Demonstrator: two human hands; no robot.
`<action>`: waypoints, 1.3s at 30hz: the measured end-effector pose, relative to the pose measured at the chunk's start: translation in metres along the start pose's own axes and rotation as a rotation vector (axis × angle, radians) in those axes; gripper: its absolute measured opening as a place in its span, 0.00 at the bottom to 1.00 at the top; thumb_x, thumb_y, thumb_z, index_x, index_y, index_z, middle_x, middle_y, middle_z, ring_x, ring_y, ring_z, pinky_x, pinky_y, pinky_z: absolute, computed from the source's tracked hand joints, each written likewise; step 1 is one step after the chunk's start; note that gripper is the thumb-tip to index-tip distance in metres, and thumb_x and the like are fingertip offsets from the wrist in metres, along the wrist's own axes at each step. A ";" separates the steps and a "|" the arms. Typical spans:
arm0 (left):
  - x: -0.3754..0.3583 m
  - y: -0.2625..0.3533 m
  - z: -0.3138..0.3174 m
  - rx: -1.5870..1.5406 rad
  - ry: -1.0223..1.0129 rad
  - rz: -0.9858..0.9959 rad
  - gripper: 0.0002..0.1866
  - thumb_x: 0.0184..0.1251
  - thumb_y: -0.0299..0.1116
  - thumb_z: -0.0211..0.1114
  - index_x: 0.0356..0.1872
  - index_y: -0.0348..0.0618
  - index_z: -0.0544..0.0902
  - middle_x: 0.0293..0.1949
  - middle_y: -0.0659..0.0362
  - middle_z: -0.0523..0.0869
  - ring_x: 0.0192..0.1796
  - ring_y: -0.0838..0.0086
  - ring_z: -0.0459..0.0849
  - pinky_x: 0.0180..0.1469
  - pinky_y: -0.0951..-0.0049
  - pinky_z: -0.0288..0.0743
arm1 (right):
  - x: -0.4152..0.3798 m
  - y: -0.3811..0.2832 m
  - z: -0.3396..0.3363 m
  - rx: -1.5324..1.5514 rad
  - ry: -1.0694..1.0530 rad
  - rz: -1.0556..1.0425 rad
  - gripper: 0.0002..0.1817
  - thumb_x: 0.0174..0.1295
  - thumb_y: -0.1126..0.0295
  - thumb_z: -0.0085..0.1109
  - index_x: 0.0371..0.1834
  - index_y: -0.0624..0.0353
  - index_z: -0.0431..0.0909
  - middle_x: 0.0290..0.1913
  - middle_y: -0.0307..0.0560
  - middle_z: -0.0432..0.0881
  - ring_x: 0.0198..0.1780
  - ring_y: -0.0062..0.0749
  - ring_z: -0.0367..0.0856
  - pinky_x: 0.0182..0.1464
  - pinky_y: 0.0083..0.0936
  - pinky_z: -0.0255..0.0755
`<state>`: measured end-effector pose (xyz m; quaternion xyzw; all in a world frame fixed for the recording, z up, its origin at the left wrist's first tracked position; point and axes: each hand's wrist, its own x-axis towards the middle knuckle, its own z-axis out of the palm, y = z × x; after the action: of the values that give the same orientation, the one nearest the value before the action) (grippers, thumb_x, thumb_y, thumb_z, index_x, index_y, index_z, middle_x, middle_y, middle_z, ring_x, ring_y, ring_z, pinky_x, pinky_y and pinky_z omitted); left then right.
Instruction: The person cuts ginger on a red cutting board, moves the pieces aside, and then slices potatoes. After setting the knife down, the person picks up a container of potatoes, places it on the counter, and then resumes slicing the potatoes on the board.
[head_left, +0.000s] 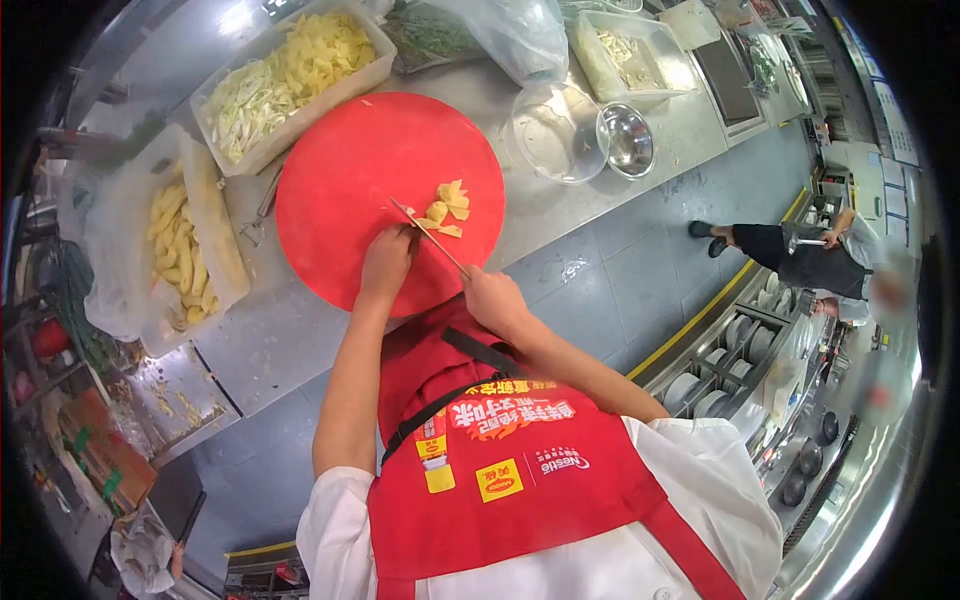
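Directly in front of the person, a round red cutting board (350, 190) lies flat on the steel counter (560, 215). Their left hand (387, 262) rests on the board with fingers curled down just beside a small pile of yellow cut pieces (446, 208); whether it pins one of them cannot be told. Their right hand (494, 298) is closed around the handle of a knife (428, 236), whose blade runs across the board and touches the near edge of the pile. Beyond the board stands a long white tray (290, 75) of pale shredded vegetable, and to its left a bag-lined tray (185, 240) holds yellow sticks. A clear bowl (548, 132) and a steel bowl (626, 140) sit side by side to the right of the board. Across the aisle, another person (800, 262) works well apart.
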<state>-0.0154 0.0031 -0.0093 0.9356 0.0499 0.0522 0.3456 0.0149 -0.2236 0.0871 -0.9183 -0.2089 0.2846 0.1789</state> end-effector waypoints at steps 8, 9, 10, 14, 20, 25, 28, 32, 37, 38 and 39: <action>0.000 0.001 -0.003 -0.019 -0.035 -0.039 0.12 0.72 0.26 0.67 0.53 0.38 0.89 0.53 0.49 0.90 0.57 0.50 0.88 0.61 0.51 0.83 | 0.003 0.000 0.005 0.017 0.013 -0.019 0.15 0.82 0.61 0.52 0.50 0.62 0.83 0.35 0.69 0.89 0.40 0.70 0.90 0.46 0.64 0.81; -0.003 0.003 -0.002 0.003 -0.029 -0.026 0.12 0.72 0.26 0.67 0.53 0.38 0.89 0.53 0.49 0.89 0.57 0.50 0.87 0.62 0.51 0.83 | 0.001 0.002 0.008 0.004 -0.001 -0.013 0.15 0.82 0.61 0.53 0.50 0.62 0.83 0.35 0.69 0.89 0.40 0.70 0.90 0.46 0.64 0.81; -0.005 0.003 -0.003 0.026 -0.019 -0.011 0.13 0.71 0.26 0.67 0.54 0.38 0.89 0.53 0.48 0.89 0.58 0.50 0.87 0.62 0.51 0.83 | 0.004 0.004 0.010 -0.008 -0.012 -0.010 0.15 0.81 0.61 0.53 0.50 0.62 0.83 0.35 0.70 0.89 0.40 0.70 0.90 0.46 0.64 0.81; -0.007 -0.002 -0.001 0.012 0.025 0.030 0.16 0.69 0.25 0.68 0.56 0.39 0.89 0.55 0.49 0.89 0.58 0.49 0.86 0.63 0.51 0.83 | 0.007 0.002 0.007 -0.014 -0.011 -0.010 0.15 0.82 0.61 0.52 0.50 0.62 0.83 0.35 0.70 0.89 0.40 0.70 0.90 0.45 0.64 0.81; -0.008 0.006 -0.008 0.030 -0.034 -0.020 0.17 0.69 0.22 0.65 0.58 0.39 0.88 0.58 0.50 0.87 0.61 0.50 0.85 0.66 0.52 0.82 | 0.008 0.005 0.012 -0.011 0.000 -0.049 0.16 0.82 0.61 0.52 0.49 0.63 0.83 0.34 0.70 0.88 0.38 0.70 0.90 0.44 0.64 0.82; -0.012 0.001 -0.003 0.037 0.008 0.008 0.19 0.64 0.20 0.68 0.57 0.37 0.88 0.57 0.49 0.86 0.62 0.49 0.84 0.67 0.52 0.81 | 0.010 0.002 0.012 -0.010 0.022 -0.045 0.16 0.81 0.61 0.52 0.46 0.64 0.83 0.32 0.69 0.88 0.38 0.71 0.90 0.43 0.65 0.82; -0.015 0.004 -0.003 0.066 0.003 0.004 0.20 0.64 0.20 0.68 0.58 0.37 0.88 0.57 0.51 0.86 0.61 0.50 0.84 0.67 0.53 0.82 | 0.008 0.004 0.014 -0.025 0.014 -0.035 0.16 0.81 0.61 0.52 0.45 0.64 0.82 0.32 0.69 0.88 0.37 0.71 0.90 0.43 0.65 0.82; -0.022 0.003 0.000 0.081 0.107 -0.010 0.19 0.64 0.20 0.68 0.57 0.38 0.89 0.57 0.53 0.86 0.61 0.51 0.84 0.65 0.53 0.83 | 0.011 0.010 0.016 -0.001 0.033 -0.062 0.16 0.81 0.61 0.54 0.44 0.64 0.82 0.32 0.70 0.88 0.38 0.72 0.89 0.43 0.65 0.82; -0.023 0.008 -0.003 0.079 0.076 -0.006 0.18 0.67 0.23 0.69 0.57 0.39 0.89 0.56 0.52 0.86 0.60 0.53 0.84 0.63 0.53 0.83 | 0.011 0.010 0.014 0.052 0.035 -0.059 0.16 0.80 0.60 0.55 0.44 0.64 0.83 0.34 0.71 0.88 0.40 0.72 0.89 0.45 0.65 0.82; -0.023 0.009 -0.003 0.103 0.088 0.005 0.19 0.64 0.21 0.69 0.58 0.40 0.89 0.55 0.54 0.86 0.58 0.54 0.85 0.62 0.54 0.84 | 0.012 0.012 0.014 0.059 0.036 -0.061 0.17 0.80 0.60 0.55 0.44 0.65 0.83 0.34 0.72 0.88 0.40 0.73 0.89 0.46 0.65 0.82; -0.021 0.008 -0.002 0.110 0.087 0.013 0.19 0.64 0.22 0.68 0.57 0.40 0.89 0.54 0.54 0.86 0.58 0.54 0.85 0.61 0.54 0.84 | 0.014 0.014 0.013 0.063 0.024 -0.052 0.17 0.80 0.60 0.55 0.44 0.65 0.83 0.34 0.72 0.88 0.40 0.73 0.89 0.46 0.65 0.81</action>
<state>-0.0360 -0.0043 -0.0036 0.9503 0.0616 0.0922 0.2908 0.0214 -0.2259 0.0652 -0.9098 -0.2215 0.2755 0.2174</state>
